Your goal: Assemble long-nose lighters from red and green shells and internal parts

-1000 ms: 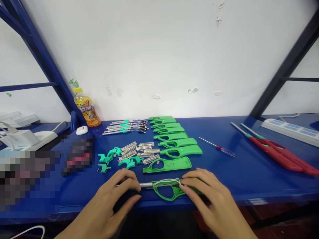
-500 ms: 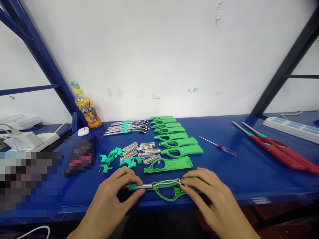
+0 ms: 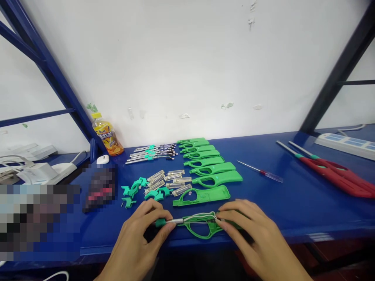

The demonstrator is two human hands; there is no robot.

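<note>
We take the green shell half [image 3: 203, 235] as the centre of our clock; it is at the front edge of the blue table [image 3: 295, 203], and we cannot tell if it rests or is lifted slightly. Our left hand [image 3: 136, 230], at nine o'clock, pinches the metal tube [image 3: 177, 221] between thumb and fingers. Our right hand [image 3: 260, 230], at three o'clock, has its fingertips closed on the end of the white wires [image 3: 202, 215], above the handle part.

The shell, we judge, is light, stiff plastic, best held by the wide handle at three o'clock; the thin trigger loop may bend. The tube looks smooth and could slip or roll, so a firm pinch near the shell is good. The wires seem soft and delicate; we should not pull them hard.

An open shell half [image 3: 209, 196] lies just beyond, at twelve o'clock.
</note>
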